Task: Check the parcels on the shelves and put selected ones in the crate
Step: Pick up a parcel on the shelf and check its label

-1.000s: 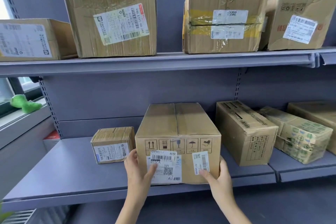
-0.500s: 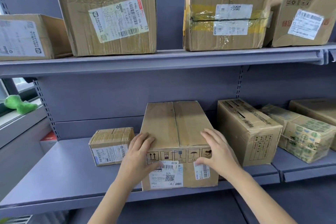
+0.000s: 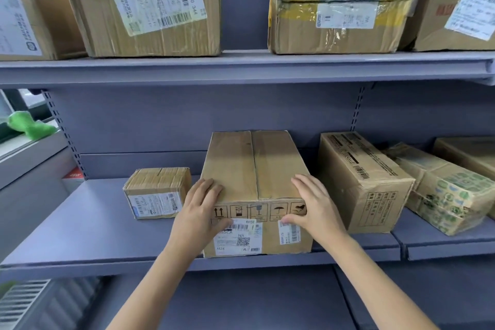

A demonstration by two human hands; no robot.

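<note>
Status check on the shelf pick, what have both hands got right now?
Left hand and right hand grip the middle parcel's front top corners. Parcel sits on lower shelf. Small parcel and long parcel flank it, apart.

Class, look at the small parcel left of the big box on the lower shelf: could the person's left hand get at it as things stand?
Probably yes. The left hand holds the big box, right beside the small parcel, with only bare shelf before it.

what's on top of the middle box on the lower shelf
Both hands: the left hand and right hand lie over the front top corners of the middle box, thumbs on its front face. The rest of the top is bare. The corners beneath the hands are hidden.
</note>
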